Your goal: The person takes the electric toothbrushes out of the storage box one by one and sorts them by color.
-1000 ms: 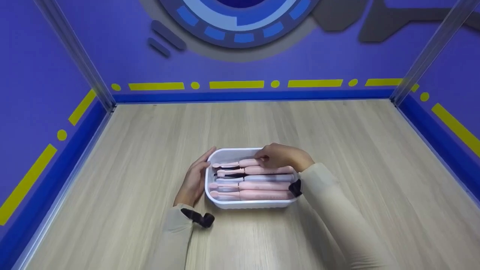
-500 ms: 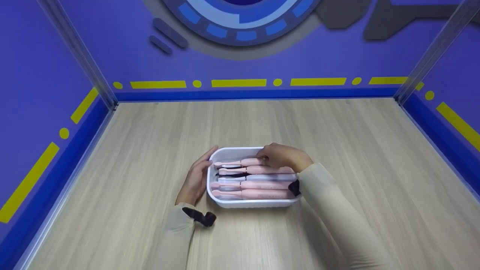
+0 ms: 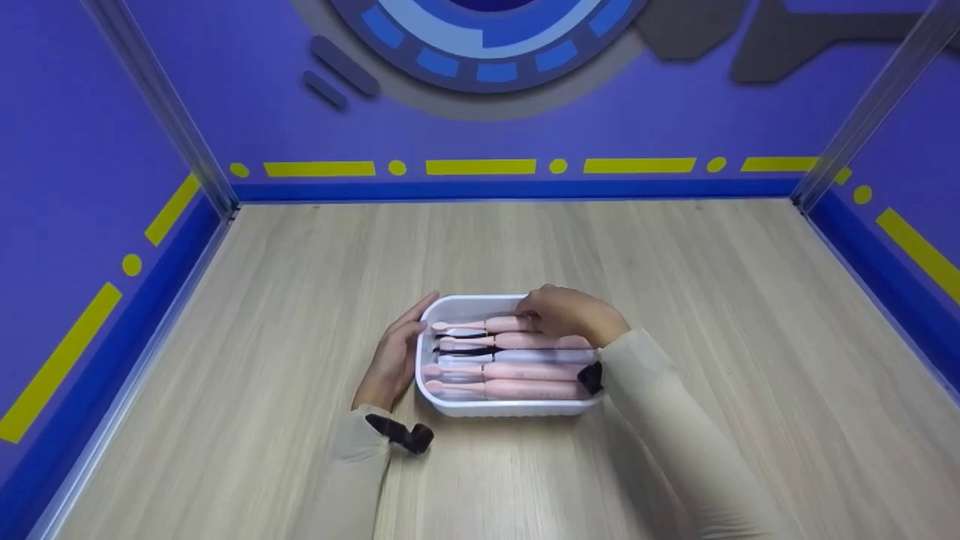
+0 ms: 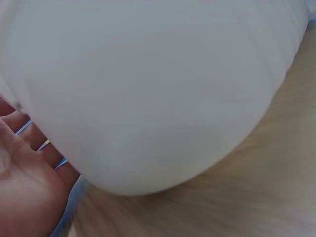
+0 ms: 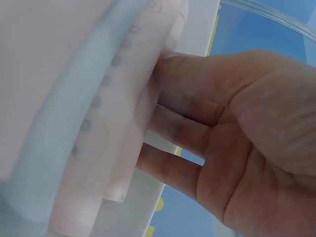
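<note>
A white plastic bin (image 3: 517,407) stands on the table with several electric toothbrushes lying crosswise in it. Four-sided and rounded, it reaches close to my left hand (image 3: 388,366), whose fairly straight fingers rest along the outside of its left end. In the left wrist view the bin's wall (image 4: 148,98) hides part of those fingers. My right hand (image 3: 574,313) reaches over the far right rim and pinches the handle of the farthest pink toothbrush (image 3: 506,324). Nearer lie another pink toothbrush (image 3: 525,341), a pale lavender toothbrush (image 3: 532,356) and more pink toothbrushes (image 3: 536,389). Dark parts show between the heads.
The bin sits on a light wood tabletop (image 3: 300,300). Blue-purple printed panels (image 3: 480,135) close off the back and both sides, with metal posts (image 3: 187,150) in the corners. Black cameras are strapped at both wrists, the left camera (image 3: 409,436) near the bin's front.
The view shifts slightly, so the bin and both hands appear a little farther right. The farthest toothbrush's head moves a little to the right within the bin, with the right hand still holding its handle.
</note>
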Tool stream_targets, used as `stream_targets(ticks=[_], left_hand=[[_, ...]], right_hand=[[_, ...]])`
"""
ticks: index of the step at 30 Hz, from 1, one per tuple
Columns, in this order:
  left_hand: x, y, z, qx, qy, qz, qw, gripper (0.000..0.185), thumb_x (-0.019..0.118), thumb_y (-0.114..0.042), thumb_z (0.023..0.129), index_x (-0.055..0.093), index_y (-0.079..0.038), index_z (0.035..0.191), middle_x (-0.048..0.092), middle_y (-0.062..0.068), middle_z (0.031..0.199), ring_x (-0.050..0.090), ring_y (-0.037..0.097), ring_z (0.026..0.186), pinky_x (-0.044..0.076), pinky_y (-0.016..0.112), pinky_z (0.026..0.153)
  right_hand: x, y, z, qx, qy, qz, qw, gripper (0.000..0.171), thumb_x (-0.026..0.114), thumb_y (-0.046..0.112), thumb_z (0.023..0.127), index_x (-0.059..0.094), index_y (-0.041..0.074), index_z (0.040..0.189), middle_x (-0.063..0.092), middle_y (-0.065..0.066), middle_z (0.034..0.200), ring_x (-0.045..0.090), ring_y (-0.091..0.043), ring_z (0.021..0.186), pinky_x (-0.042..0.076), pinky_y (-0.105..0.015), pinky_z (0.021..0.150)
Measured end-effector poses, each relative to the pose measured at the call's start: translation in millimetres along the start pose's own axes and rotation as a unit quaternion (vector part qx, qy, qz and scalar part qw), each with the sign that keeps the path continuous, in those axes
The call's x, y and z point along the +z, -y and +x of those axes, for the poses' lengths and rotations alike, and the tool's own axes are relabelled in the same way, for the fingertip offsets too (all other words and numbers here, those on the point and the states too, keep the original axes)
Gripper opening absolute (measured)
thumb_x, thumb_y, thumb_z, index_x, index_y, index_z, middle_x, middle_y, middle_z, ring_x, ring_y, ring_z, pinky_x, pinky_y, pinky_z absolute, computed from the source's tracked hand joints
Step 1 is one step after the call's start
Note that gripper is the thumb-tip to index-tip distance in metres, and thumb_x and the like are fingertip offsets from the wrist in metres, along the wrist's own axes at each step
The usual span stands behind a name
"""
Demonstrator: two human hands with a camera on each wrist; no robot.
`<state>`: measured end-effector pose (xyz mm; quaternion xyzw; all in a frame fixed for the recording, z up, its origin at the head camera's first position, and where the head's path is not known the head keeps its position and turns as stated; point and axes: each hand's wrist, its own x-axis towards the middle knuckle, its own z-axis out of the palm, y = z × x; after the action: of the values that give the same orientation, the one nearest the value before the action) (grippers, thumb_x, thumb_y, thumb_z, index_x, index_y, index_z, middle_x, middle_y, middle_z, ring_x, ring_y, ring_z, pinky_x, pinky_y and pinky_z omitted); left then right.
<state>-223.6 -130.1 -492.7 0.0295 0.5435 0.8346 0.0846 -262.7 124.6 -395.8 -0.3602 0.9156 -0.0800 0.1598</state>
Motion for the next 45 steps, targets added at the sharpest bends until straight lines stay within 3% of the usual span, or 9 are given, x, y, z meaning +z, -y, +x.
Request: stream_targets(ticks=[7,12,15,18,23,28,37,45], left_hand=[[0.1,0.6,-0.2,-0.005,-0.005,0.005,1.0,0.054,0.032,-0.002,0.094,0.032,-0.001,0.148,0.024,0.009,0.159,0.014,0.021,0.149,0.012,0.036,0.122],[-0.5,0.8,-0.7,-0.007,-0.005,0.002,1.0,0.054,0.032,-0.002,0.094,0.034,-0.003,0.148,0.024,0.008,0.159,0.016,0.02,0.148,0.014,0.036,0.122],[-0.8,1.1,-0.8,-0.005,-0.002,0.001,1.0,0.054,0.032,-0.002,0.094,0.032,-0.002,0.148,0.023,0.008,0.159,0.016,0.021,0.149,0.013,0.036,0.122],[-1.2,1.6,-0.7,-0.004,-0.002,0.001,1.0,0.054,0.031,-0.002,0.094,0.032,-0.002,0.149,0.023,0.009,0.16,0.015,0.021,0.149,0.013,0.036,0.122],[-1.8,2.9,-0.4,-0.009,-0.007,0.006,0.9999,0.054,0.032,-0.003,0.094,0.032,-0.003,0.149,0.024,0.007,0.159,0.016,0.02,0.149,0.014,0.034,0.122],[-1.5,3.1,-0.3,-0.012,-0.005,0.002,0.9999,0.054,0.032,-0.004,0.095,0.032,-0.004,0.149,0.023,0.008,0.159,0.017,0.02,0.148,0.014,0.034,0.122],[-0.6,2.9,0.4,-0.001,0.001,-0.013,0.9999,0.055,0.03,-0.001,0.094,0.031,-0.001,0.149,0.025,0.01,0.159,0.017,0.021,0.148,0.013,0.035,0.122],[0.2,1.4,0.2,-0.002,-0.001,-0.007,1.0,0.054,0.03,-0.001,0.094,0.031,-0.001,0.149,0.022,0.009,0.16,0.015,0.021,0.149,0.013,0.036,0.122]], right_hand=[[-2.2,-0.5,-2.2,0.002,0.0,0.007,1.0,0.019,0.053,-0.002,0.091,0.068,0.008,0.097,0.059,-0.002,0.082,0.048,-0.016,0.074,0.044,-0.029,0.067],[-5.6,-3.7,-5.9,-0.019,-0.008,0.029,0.999,0.02,0.05,-0.01,0.088,0.062,0.005,0.082,0.041,0.003,0.068,0.039,-0.013,0.064,0.032,-0.024,0.058],[-6.8,-6.0,-8.7,-0.022,-0.006,0.045,0.999,0.022,0.047,-0.01,0.088,0.059,0.005,0.079,0.036,0.003,0.066,0.036,-0.011,0.063,0.03,-0.024,0.057],[-7.3,-7.6,-10.8,-0.022,-0.003,0.056,0.998,0.021,0.045,-0.009,0.09,0.06,0.005,0.085,0.04,0.001,0.07,0.038,-0.013,0.065,0.033,-0.026,0.061],[-5.7,-11.3,-14.6,-0.016,-0.012,0.077,0.997,0.024,0.045,-0.004,0.094,0.064,0.003,0.107,0.058,-0.006,0.089,0.049,-0.017,0.08,0.044,-0.031,0.074],[-5.5,-13.0,-20.3,-0.016,-0.022,0.11,0.994,0.033,0.042,-0.001,0.096,0.058,0.003,0.125,0.06,-0.01,0.101,0.051,-0.02,0.089,0.047,-0.036,0.083],[-6.9,-18.1,-29.9,-0.02,-0.039,0.181,0.982,0.034,0.041,0.0,0.097,0.053,0.004,0.129,0.061,-0.016,0.115,0.055,-0.027,0.105,0.046,-0.045,0.097],[-7.2,-26.0,-38.7,0.008,-0.057,0.243,0.968,0.035,0.038,0.005,0.099,0.045,0.007,0.133,0.056,-0.02,0.12,0.053,-0.029,0.105,0.043,-0.044,0.095]])
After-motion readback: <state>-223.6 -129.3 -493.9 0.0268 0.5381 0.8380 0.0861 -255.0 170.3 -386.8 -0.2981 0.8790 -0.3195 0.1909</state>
